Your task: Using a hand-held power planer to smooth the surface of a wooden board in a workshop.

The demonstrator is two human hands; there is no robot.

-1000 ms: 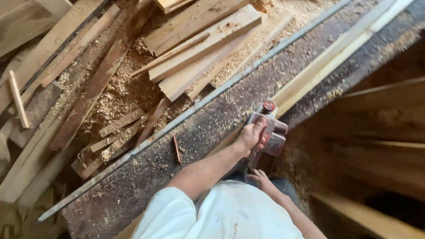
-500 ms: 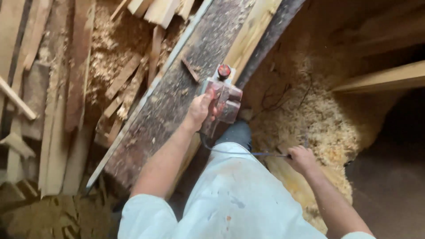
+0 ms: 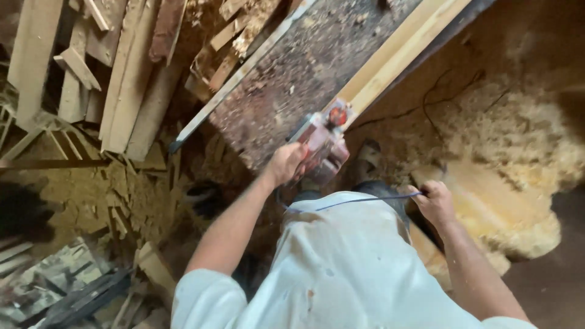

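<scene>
My left hand point(image 3: 285, 163) grips a red and grey electric hand planer point(image 3: 322, 141) at the near end of a pale wooden strip point(image 3: 399, 52). The strip lies along the right edge of a dark, rough workbench top point(image 3: 304, 79). My right hand point(image 3: 434, 201) is lower right, closed on a thin blue power cord point(image 3: 359, 200) that runs across my white shirt back toward the planer.
A heap of pale wood shavings point(image 3: 518, 158) lies on the floor at the right. Stacked planks and offcuts point(image 3: 128, 73) crowd the upper left. Scrap wood and sawdust point(image 3: 122, 201) cover the floor at the left. A metal rail point(image 3: 237, 76) edges the bench.
The planer has come back along the strip to the bench's near end, with my left hand still on it. My right hand has stayed on the cord. The view has tilted further down.
</scene>
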